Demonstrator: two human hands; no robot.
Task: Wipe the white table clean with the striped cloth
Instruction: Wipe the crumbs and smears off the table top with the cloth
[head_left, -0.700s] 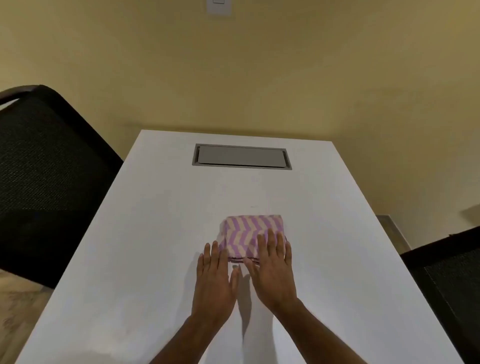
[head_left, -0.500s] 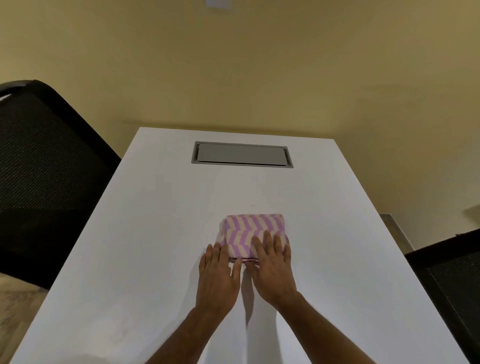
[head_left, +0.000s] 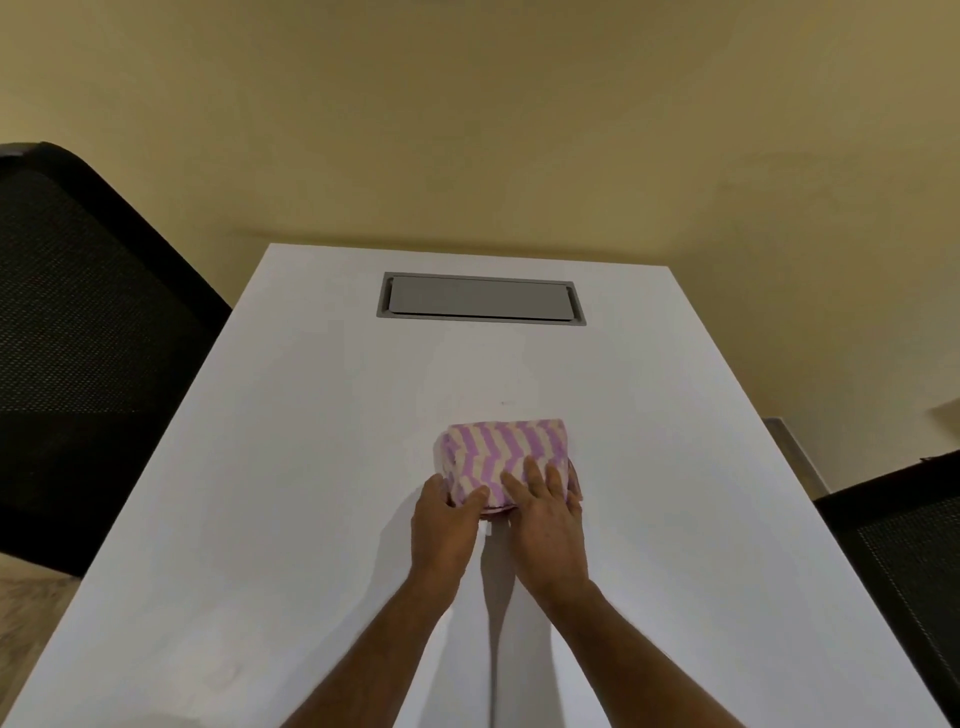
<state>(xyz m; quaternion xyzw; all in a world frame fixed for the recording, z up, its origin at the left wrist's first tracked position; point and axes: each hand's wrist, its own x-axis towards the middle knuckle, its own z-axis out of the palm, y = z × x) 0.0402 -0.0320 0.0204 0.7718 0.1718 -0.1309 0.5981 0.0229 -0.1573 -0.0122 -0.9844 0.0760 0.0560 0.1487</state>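
A folded cloth with purple and cream zigzag stripes (head_left: 506, 452) lies near the middle of the white table (head_left: 291, 467). My left hand (head_left: 441, 530) grips its near left corner, thumb on top and fingers curled around the edge. My right hand (head_left: 545, 519) holds the near right part, its fingers bent over the top and its thumb hidden under the slightly raised near edge. A small white tag (head_left: 487, 529) shows between my hands.
A grey recessed cable hatch (head_left: 480, 299) sits in the far part of the table. Black mesh chairs stand at the left (head_left: 88, 338) and the right (head_left: 904, 561) of the table. A yellow wall (head_left: 467, 130) rises behind the table's far edge.
Both hands lay flat at the cloth's near edge before. They have now closed on it, the left wrapping around the left corner, and the near edge has lifted a little.
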